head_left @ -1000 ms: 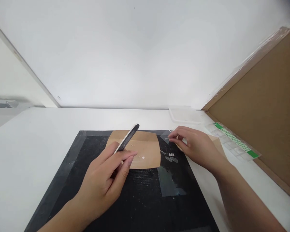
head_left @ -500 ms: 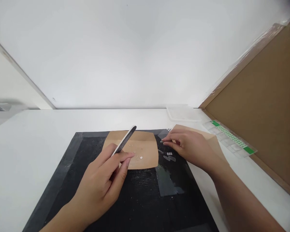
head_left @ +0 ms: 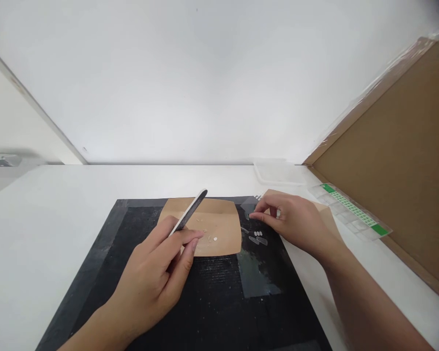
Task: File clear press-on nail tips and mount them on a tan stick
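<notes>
My left hand point(head_left: 155, 270) is closed round a nail file point(head_left: 190, 213), black on one face with a white edge, slanting up to the right. Its thumb and forefinger are pinched together over a brown paper sheet point(head_left: 223, 222); anything between them is too small to tell. On the sheet lie a small white oval piece point(head_left: 215, 239) and thin crumbs. My right hand point(head_left: 292, 219) pinches at the far right of the black board point(head_left: 219, 317), beside a small clear film piece point(head_left: 248, 205). What its fingertips hold, I cannot make out. Below them lie several small white ovals point(head_left: 258, 233) and clear slivers point(head_left: 262, 241).
A second brown sheet point(head_left: 334, 222) lies partly under my right hand. Further right is a clear compartment case point(head_left: 358, 214) with a green-and-white label, near a cardboard panel point(head_left: 395, 170). A clear tray point(head_left: 278, 173) stands at the back, before a white wall point(head_left: 168, 87).
My right hand has drawn slightly to the right, off the clear film piece, fingertips still together. My left hand keeps the nail file in nearly the same place. The view has shifted a little.
</notes>
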Demonstrator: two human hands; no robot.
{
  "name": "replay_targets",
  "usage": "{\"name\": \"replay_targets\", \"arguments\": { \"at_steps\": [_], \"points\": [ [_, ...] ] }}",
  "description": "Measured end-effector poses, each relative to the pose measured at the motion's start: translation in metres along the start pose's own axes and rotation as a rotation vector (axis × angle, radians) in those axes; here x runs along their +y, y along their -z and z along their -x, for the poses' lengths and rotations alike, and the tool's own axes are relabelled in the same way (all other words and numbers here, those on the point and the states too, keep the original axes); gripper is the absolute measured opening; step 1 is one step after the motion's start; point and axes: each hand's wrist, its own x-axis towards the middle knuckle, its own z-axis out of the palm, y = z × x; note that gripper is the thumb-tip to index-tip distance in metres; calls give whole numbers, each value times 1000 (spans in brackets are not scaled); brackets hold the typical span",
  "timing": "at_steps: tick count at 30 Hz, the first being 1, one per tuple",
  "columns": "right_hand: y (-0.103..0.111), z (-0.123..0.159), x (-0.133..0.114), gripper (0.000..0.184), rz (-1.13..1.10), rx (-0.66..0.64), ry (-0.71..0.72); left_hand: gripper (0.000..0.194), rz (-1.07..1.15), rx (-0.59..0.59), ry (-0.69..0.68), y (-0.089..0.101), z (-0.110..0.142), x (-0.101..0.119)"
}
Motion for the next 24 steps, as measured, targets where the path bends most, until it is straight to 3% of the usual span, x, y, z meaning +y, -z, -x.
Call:
{"name": "replay_targets", "arguments": {
  "at_steps": [4,10,16,21,24],
  "points": [
    [0,1,0,35,-18,48,39,26,7,-4,1,0,1,-1],
    [0,0,0,25,-86,122,137,27,11,-8,0,1,3,-1],
    [-13,2,-11,16,-176,86,180,25,-2,-3,14,0,1,0],
    [-30,11,-37,17,-254,85,425,24,-4,-14,36,-1,0,-1],
    [-32,13,-45,26,-250,105,485,23,-10,-2,35,0,0,-1]
  ]
}}
